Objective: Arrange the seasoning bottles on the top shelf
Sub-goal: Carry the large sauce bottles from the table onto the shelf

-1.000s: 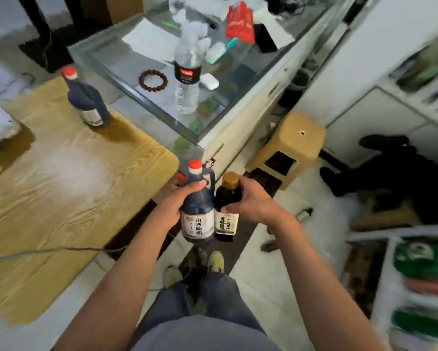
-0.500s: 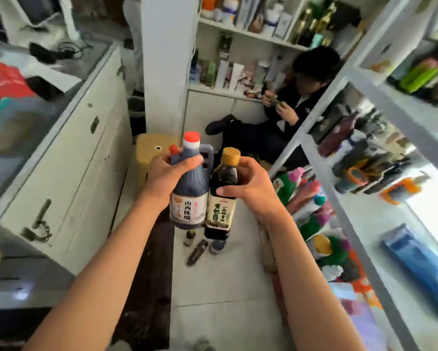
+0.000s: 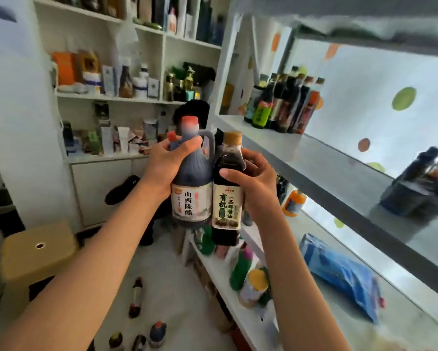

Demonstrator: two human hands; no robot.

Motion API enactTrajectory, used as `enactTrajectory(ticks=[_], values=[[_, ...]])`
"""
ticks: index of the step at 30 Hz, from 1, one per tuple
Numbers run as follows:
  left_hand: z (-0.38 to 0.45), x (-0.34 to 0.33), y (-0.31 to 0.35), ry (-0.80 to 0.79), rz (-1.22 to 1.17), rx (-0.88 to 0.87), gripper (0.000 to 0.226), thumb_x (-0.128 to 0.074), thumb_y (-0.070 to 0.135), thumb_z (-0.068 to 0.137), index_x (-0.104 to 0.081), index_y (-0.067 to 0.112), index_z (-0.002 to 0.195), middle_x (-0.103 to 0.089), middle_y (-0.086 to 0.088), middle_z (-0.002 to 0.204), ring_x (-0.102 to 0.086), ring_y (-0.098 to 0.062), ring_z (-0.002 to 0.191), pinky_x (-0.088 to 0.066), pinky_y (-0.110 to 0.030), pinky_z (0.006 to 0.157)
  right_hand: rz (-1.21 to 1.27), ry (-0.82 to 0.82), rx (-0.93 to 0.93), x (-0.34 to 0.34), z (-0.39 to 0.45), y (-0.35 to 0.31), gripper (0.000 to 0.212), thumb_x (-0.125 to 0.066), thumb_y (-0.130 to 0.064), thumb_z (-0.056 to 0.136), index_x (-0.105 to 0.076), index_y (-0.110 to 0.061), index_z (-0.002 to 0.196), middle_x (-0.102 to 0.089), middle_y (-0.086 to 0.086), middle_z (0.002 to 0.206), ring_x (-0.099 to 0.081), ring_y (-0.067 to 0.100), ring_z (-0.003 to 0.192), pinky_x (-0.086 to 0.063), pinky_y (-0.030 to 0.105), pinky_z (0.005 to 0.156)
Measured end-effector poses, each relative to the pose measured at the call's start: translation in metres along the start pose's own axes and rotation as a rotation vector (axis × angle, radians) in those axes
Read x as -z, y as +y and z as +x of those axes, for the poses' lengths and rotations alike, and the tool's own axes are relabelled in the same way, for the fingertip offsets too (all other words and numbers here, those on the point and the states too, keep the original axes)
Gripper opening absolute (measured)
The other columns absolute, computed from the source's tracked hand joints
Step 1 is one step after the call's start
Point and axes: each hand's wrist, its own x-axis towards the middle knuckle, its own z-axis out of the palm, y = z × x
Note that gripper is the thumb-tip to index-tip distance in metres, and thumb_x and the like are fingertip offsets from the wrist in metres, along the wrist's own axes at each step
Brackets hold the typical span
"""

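From the head camera, both arms reach forward and up in front of a white shelf unit. The left hand (image 3: 166, 165) has its grip wrapped round the neck and shoulder of a dark vinegar bottle (image 3: 191, 183), a jug with a red cap, a moulded handle and a pale label. A small second red cap shows just behind the fingers of that hand; what it belongs to cannot be told. The right hand (image 3: 257, 178) holds a slimmer soy sauce bottle (image 3: 226, 191) with a tan cap, its thumb across the front above the label and its fingers curled round the back. The two bottles are upright, side by side and touching, held in the air well above the floor.

To the right, the shelf (image 3: 283, 145) at about the height of the bottle caps carries a row of dark bottles (image 3: 283, 105) standing close together at its far end, and a blurred dark cluster nearer the camera. The held bottles are left of this shelf's edge, not on it. The shelf below holds a blue bag (image 3: 344, 274) and an orange bottle (image 3: 294, 202).

On the floor stand several small bottles (image 3: 136, 297), with a tan stool (image 3: 35, 252) to the left. Behind, white wall shelves (image 3: 126, 97) are packed with boxes and bottles.
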Motion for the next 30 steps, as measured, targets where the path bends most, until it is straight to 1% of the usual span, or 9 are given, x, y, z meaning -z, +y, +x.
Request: enactTrajectory(ticks=[3,5,7,15,18,20,23,27,30], values=[[0.051,-0.024,-0.006,-0.053,-0.011,-0.018,0.006,-0.079,0.017,0.076,-0.074,0.014,0.074,-0.074,-0.007,0.079,-0.070,-0.018,0.072,-0.057,-0.035,0.074,0.005,0.088,0.032,0.009,0.036,-0.002,0.049,-0.083,-0.002,0.065,-0.067,-0.014,0.110,-0.075,0.016,0.104,-0.073,0.036,0.091,-0.060,0.048,0.080],[0.087,-0.034,-0.011,-0.106,-0.028,-0.032,0.006,-0.076,0.011,0.079,-0.072,0.011,0.074,-0.074,-0.005,0.077,-0.069,-0.016,0.068,-0.055,-0.031,0.068,0.007,0.166,0.051,0.011,0.061,-0.001,0.049,-0.082,0.002,0.069,-0.065,-0.011,0.113,-0.075,0.015,0.102,-0.073,0.033,0.085,-0.059,0.044,0.075],[0.123,-0.042,-0.015,-0.166,-0.045,-0.042,0.010,-0.078,0.011,0.076,-0.070,0.007,0.079,-0.073,-0.007,0.080,-0.069,-0.018,0.071,-0.055,-0.032,0.069,0.013,0.249,0.089,0.008,0.086,0.001,0.048,-0.082,0.000,0.067,-0.066,-0.012,0.111,-0.075,0.015,0.102,-0.073,0.032,0.083,-0.059,0.044,0.075],[0.243,-0.077,-0.025,-0.332,-0.093,0.024,0.022,-0.084,0.015,0.070,-0.063,0.014,0.072,-0.074,-0.005,0.081,-0.071,-0.022,0.077,-0.059,-0.040,0.077,-0.029,0.475,0.197,0.005,0.175,-0.006,0.055,-0.083,-0.006,0.064,-0.066,-0.010,0.116,-0.075,0.015,0.103,-0.073,0.036,0.091,-0.059,0.044,0.077],[0.280,-0.099,-0.031,-0.370,-0.079,0.017,0.032,-0.089,0.030,0.058,-0.068,0.014,0.077,-0.075,-0.008,0.088,-0.072,-0.028,0.085,-0.058,-0.048,0.083,-0.038,0.531,0.225,0.014,0.209,-0.013,0.052,-0.084,-0.006,0.065,-0.066,-0.012,0.114,-0.075,0.016,0.103,-0.073,0.038,0.093,-0.060,0.049,0.082],[0.304,-0.116,-0.036,-0.361,-0.056,0.003,0.039,-0.090,0.039,0.052,-0.071,0.017,0.078,-0.075,-0.007,0.090,-0.072,-0.028,0.088,-0.058,-0.047,0.083,-0.038,0.561,0.248,0.025,0.235,-0.018,0.049,-0.083,-0.001,0.068,-0.067,-0.012,0.112,-0.075,0.016,0.101,-0.073,0.037,0.090,-0.060,0.048,0.081],[0.332,-0.143,-0.045,-0.388,0.005,-0.033,0.030,-0.089,0.039,0.058,-0.068,0.023,0.074,-0.075,-0.001,0.085,-0.073,-0.022,0.084,-0.059,-0.042,0.081,-0.049,0.596,0.279,0.044,0.270,-0.026,0.044,-0.082,0.003,0.070,-0.068,-0.016,0.107,-0.075,0.017,0.100,-0.073,0.036,0.087,-0.061,0.046,0.078],[0.362,-0.175,-0.064,-0.347,0.064,-0.051,0.023,-0.085,0.030,0.070,-0.065,0.021,0.078,-0.072,0.008,0.078,-0.071,-0.006,0.069,-0.057,-0.025,0.064,-0.110,0.619,0.281,0.070,0.310,-0.026,0.040,-0.084,-0.001,0.071,-0.069,-0.025,0.099,-0.075,0.017,0.099,-0.073,0.039,0.088,-0.061,0.048,0.078],[0.389,-0.195,-0.083,-0.317,0.083,-0.039,0.025,-0.086,0.032,0.068,-0.066,0.020,0.077,-0.073,0.001,0.081,-0.072,-0.017,0.078,-0.060,-0.039,0.075,-0.130,0.622,0.270,0.092,0.339,-0.021,0.041,-0.084,-0.002,0.072,-0.068,-0.032,0.096,-0.075,0.015,0.097,-0.074,0.037,0.086,-0.062,0.047,0.077]])
